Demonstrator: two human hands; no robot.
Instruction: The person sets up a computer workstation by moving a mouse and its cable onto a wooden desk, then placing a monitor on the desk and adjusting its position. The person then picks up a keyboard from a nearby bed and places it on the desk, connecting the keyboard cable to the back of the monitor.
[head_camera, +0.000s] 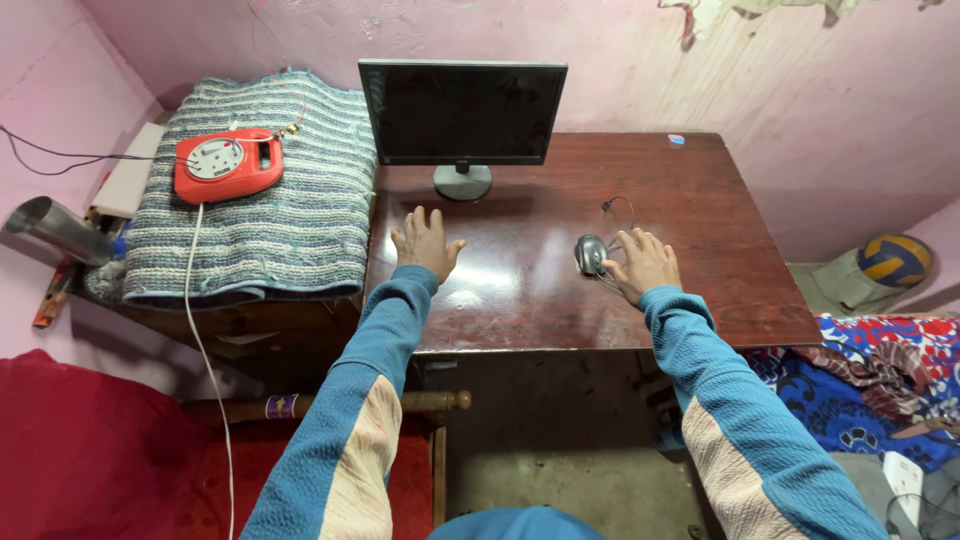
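One mouse lies just beside (left of) the right hand.

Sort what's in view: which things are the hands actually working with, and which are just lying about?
In hand or reach:
- left hand flat on the wooden desk
- right hand beside the grey mouse, possibly touching it
- dark monitor ahead

Lying about:
- red cable reel on the striped blanket
- ball
- metal cup
- patterned cloth

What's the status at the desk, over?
Left hand open, flat on table. Right hand open beside mouse. Monitor dark behind; nothing between.
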